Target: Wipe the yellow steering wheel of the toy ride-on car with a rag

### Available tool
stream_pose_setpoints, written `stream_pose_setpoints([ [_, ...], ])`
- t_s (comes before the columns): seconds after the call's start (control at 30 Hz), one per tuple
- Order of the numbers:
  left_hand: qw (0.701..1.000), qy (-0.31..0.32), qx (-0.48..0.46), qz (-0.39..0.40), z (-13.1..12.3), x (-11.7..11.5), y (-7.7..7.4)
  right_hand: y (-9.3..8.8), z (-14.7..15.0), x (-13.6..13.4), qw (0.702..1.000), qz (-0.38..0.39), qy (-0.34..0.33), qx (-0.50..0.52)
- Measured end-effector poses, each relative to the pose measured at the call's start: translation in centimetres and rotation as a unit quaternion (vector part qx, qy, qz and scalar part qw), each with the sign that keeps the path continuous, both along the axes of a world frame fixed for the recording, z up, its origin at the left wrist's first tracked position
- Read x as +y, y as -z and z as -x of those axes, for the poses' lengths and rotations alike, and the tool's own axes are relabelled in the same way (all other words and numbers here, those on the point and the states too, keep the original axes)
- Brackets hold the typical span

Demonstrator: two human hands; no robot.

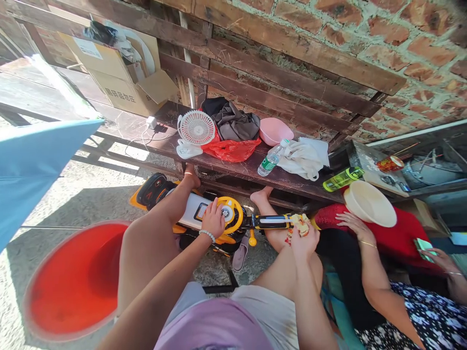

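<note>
My left hand (213, 219) lies on the left side of a yellow toy steering wheel (239, 214), fingers stretched along it. The wheel belongs to a yellow, white and black ride-on toy digger (191, 209) between my legs. Its arm (272, 222) reaches right, beneath my right hand. My right hand (305, 238) is closed around a crumpled yellow piece, perhaps food (301, 223), with red-patterned wrapping below it. The fingers partly cover it, so its kind is unclear.
The wooden bench (233, 167) ahead holds a cardboard box (120, 82), a white fan (197, 127), a red bag (233, 149) and a water bottle (272, 158). A red tub (76, 282) stands left. At right another person's hand (352, 221) touches a cream bowl (370, 204).
</note>
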State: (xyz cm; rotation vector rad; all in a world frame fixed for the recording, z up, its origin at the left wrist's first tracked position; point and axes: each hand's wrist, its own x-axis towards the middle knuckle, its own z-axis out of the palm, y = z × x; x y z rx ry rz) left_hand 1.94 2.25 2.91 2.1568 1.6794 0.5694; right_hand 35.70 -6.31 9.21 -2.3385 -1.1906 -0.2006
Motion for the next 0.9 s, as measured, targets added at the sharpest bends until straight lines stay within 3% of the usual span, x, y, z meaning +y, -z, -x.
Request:
stream_pose_setpoints([
  [0.1, 1.000, -0.002, 0.003, 0.001, 0.0, 0.0, 0.1, 1.7, 3.6, 0.3, 0.982, 0.190, -0.005, -0.014],
  [0.17, 1.000, -0.001, 0.008, 0.006, 0.0, 0.0, 0.1, 2.2, 5.7, 0.7, 0.967, 0.251, -0.002, -0.032],
  [0.23, 1.000, -0.002, 0.010, 0.009, 0.0, 0.0, 0.0, 2.3, 7.0, 0.4, 0.959, 0.277, -0.028, -0.048],
  [0.4, 1.000, -0.005, 0.011, 0.009, 0.0, 0.0, -0.2, 1.7, 7.6, -1.6, 0.921, 0.329, -0.194, -0.076],
  [0.5, 1.000, 0.003, 0.013, 0.012, 0.1, 0.0, -0.2, 1.0, 7.0, -1.9, 0.905, 0.354, -0.223, -0.076],
  [0.67, 1.000, -0.003, 0.015, 0.010, 0.0, 0.0, -0.3, 0.0, 5.6, -0.8, 0.911, 0.365, -0.170, -0.088],
  [0.9, 1.000, -0.007, -0.001, 0.024, -0.1, -0.1, -0.6, 1.5, 4.3, -0.2, 0.947, 0.314, -0.036, -0.056],
])
